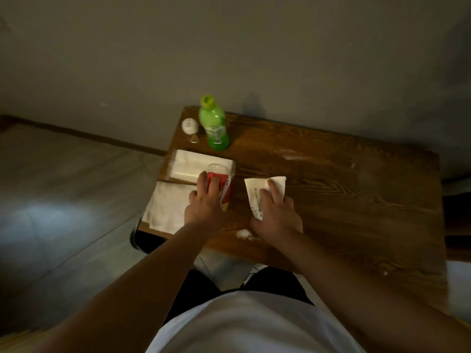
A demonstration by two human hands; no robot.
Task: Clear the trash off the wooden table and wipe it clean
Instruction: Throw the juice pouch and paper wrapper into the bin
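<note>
Head view: two hands, left hand (pixel 204 202) grips one bottle (pixel 221 183), right hand (pixel 274 215) one paper (pixel 254 191).

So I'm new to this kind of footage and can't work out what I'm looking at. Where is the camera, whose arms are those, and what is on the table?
There is no machine: a person wears a camera on the head, so this single picture looks down along their own arms. Below them is a wooden table. The left hand grips a red and clear plastic cup. The right hand rests on a white printed paper slip, fingers curled over it. Also on the table: a green bottle standing upright, a small white round object beside it, a pack of white tissues, a white cloth and a small white crumpled scrap near the front edge.
</note>
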